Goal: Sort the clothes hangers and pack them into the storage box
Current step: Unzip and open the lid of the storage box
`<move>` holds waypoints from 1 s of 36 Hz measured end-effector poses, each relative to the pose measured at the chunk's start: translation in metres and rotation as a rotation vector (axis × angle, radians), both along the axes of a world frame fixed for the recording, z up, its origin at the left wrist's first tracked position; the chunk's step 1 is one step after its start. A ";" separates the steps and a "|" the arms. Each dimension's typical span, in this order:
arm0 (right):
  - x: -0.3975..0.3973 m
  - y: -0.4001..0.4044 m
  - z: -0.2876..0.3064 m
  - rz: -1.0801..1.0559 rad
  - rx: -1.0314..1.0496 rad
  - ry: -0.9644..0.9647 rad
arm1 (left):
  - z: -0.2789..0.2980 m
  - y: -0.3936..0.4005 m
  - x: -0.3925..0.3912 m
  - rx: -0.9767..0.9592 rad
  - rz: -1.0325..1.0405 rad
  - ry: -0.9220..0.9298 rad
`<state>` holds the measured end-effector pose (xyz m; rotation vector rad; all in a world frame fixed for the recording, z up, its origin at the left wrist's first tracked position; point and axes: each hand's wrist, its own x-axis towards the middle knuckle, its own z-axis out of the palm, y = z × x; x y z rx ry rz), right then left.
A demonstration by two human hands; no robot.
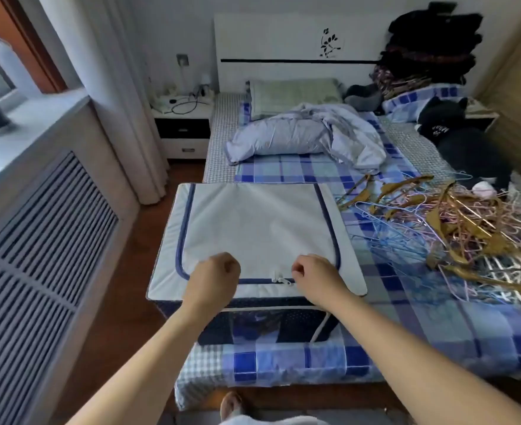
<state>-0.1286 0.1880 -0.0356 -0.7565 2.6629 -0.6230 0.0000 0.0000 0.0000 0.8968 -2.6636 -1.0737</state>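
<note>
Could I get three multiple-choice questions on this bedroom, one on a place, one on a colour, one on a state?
1. Where is the hanger pile?
A. On the bed, right of the box
B. Inside the box
C. On the floor

2. What colour is the box lid?
A. Red
B. White with blue zip trim
C. Black

3. How is the lid?
A. Zipped shut
B. Folded back open
C. Taken off

Answers:
1 A: the hangers lie tangled on the checked sheet beside the box.
2 B: a white panel edged by a blue zip.
3 A: the lid lies flat, its zip pulls meeting at the front edge, between the left hand and right hand, both with fingers curled.
</note>
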 end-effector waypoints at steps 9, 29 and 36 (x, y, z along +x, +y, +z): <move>0.013 -0.024 -0.037 -0.011 0.144 0.108 | -0.047 0.009 0.001 0.029 -0.233 -0.119; 0.022 -0.024 -0.020 -0.039 0.021 0.076 | -0.080 0.032 -0.044 -0.356 -0.469 -0.034; -0.011 0.008 -0.022 -0.106 0.071 -0.097 | -0.087 0.036 -0.050 -0.388 -0.439 -0.154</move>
